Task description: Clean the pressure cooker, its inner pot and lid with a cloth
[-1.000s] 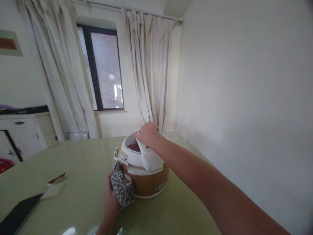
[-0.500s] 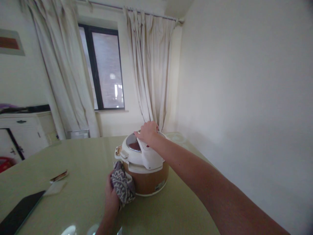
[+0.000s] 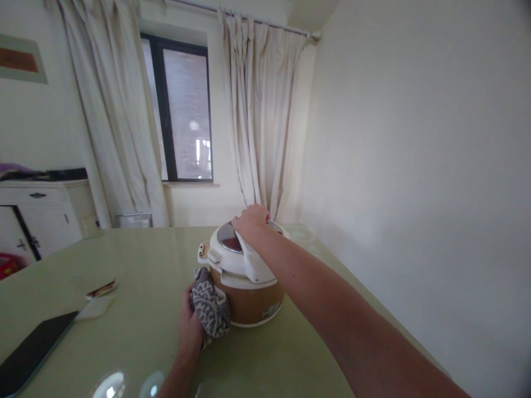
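Observation:
A rice cooker [image 3: 249, 301] with a brown body and a white lid stands upright on the pale green table [image 3: 136, 260]. My left hand [image 3: 191, 318] is closed around a bunched grey-and-white patterned cloth [image 3: 210, 304], which lies against the cooker's left side. On top of the cooker, my right hand [image 3: 253, 216] grips the upper part of its white handle [image 3: 254, 265]; the far fingers are partly hidden. My right forearm crosses over the lid and covers its right part.
A dark flat panel [image 3: 37, 345] lies at the table's left, near a small brown-and-white item [image 3: 102, 289]. Behind stand a white cabinet [image 3: 53, 213], curtains [image 3: 265, 110] and a window [image 3: 188, 110]. A bare wall [image 3: 415, 166] runs along the right.
The view has shifted slightly, so the background sits a little further right. Both hands keep their places, the left on the cloth and the right on the handle.

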Demonstrator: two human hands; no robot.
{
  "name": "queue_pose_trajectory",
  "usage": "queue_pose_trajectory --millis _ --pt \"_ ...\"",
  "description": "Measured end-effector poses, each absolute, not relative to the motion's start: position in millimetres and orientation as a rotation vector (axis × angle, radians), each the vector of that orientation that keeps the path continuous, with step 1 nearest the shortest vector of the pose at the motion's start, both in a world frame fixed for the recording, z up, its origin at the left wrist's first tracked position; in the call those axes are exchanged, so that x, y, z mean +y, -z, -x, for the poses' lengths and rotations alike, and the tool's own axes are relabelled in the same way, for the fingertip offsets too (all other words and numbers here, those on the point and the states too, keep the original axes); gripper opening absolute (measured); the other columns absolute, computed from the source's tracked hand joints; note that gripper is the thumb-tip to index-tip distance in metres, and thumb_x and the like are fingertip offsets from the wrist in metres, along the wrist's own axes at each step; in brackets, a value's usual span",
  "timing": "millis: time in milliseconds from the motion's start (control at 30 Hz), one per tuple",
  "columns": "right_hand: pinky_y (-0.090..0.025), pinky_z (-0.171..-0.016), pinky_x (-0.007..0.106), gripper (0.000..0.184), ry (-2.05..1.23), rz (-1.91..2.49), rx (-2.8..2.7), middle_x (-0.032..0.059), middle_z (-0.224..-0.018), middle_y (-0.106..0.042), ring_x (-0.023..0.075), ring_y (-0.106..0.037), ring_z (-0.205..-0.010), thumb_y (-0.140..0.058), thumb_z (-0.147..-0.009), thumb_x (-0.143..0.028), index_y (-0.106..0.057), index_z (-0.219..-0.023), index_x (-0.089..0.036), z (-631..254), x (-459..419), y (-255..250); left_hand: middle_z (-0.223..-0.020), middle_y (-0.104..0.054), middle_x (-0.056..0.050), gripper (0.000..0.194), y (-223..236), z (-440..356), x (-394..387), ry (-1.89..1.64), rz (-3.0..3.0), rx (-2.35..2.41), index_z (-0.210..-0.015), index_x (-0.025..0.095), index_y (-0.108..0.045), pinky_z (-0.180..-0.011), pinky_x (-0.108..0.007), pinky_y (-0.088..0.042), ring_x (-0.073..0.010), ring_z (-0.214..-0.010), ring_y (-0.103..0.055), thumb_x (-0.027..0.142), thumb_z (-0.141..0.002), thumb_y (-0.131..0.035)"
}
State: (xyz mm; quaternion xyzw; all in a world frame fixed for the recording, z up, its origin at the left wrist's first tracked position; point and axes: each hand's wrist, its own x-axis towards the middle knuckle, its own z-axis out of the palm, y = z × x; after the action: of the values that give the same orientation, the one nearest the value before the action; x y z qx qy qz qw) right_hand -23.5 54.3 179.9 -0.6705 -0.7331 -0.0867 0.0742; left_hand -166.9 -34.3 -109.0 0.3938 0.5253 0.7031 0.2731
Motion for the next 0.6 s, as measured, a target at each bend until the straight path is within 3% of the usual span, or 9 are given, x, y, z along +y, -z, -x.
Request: queue_pose_trajectory --millis 133,300,467,600 --pt "-0.057 -0.051 0.034 0.044 0.225 2.059 -2.16 0.0248 -0.104 -0.077 0.0333 -0.076 -0.09 -0.06 -0.101 -0.045 -0.079 -0.115 -0.007 32.6 58.6 -180.3 -0.116 -0.076 -0.004 0.057 112.5 167.8 -34.2 -1.874 -1.072 1.4 -0.126 0.023 -0.065 -0.097 -0.04 -0.056 -0.0289 -0.11 -0.071 0.039 -0.071 -0.067" --pt "-0.052 -0.046 0.029 0.062 0.233 2.098 -2.08 0.0267 -0.102 -0.076 0.0314 -0.075 -0.085 -0.065 -0.096 -0.06 -0.076 -0.121 -0.005 36.5 65.5 -173.8 -0.12 -0.076 -0.007 0.06 112.3 167.1 -33.5 -1.886 -1.058 1.399 -0.127 0.022 -0.065 -0.099 -0.042 -0.055 -0.0298 -0.111 -0.07 0.039 -0.07 -0.066" --pt "-0.055 -0.053 0.032 0.035 0.284 2.086 -2.034 0.0214 -0.101 -0.076 0.0271 -0.075 -0.084 -0.057 -0.104 -0.034 -0.08 -0.108 -0.009 37.8 66.4 -166.9 -0.112 -0.077 -0.007 0.061 108.1 166.1 -33.9 -1.889 -1.047 1.414 -0.125 0.022 -0.066 -0.095 -0.041 -0.055 -0.0298 -0.104 -0.071 0.04 -0.067 -0.067" --pt "-0.057 -0.055 0.032 0.028 0.249 2.099 -2.01 0.0199 -0.099 -0.076 0.0266 -0.076 -0.083 -0.058 -0.101 -0.026 -0.08 -0.105 -0.01 39.9 65.2 -167.9 -0.114 -0.077 -0.007 0.061 106.1 166.2 -35.1 -1.875 -1.045 1.427 -0.125 0.021 -0.066 -0.097 -0.042 -0.054 -0.0298 -0.107 -0.07 0.042 -0.067 -0.066"
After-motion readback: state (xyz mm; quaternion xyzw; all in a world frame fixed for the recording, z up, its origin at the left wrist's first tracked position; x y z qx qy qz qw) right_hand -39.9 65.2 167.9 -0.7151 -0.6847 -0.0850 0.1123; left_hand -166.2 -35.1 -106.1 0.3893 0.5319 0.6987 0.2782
